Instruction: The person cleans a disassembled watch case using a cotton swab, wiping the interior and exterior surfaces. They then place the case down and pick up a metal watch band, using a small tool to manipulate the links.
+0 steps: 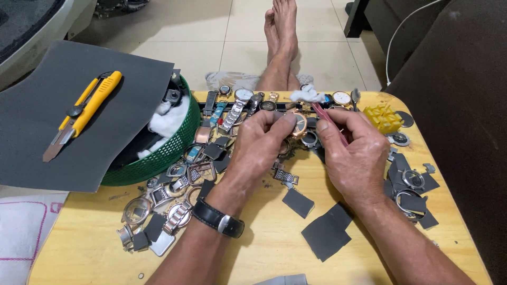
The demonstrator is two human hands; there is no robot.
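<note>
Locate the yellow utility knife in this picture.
The yellow utility knife lies on the dark grey sheet at the left, beside the green basket.

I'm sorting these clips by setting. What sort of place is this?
Probably a home watch-repair spot: a low wooden table on a tiled floor, strewn with watches and empty watch cases. The left hand holds a watch; the right hand holds a thin tool.

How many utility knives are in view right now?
1. The yellow utility knife lies on the dark grey sheet over the green basket, left of the left hand. More could be hidden inside the basket.
</note>
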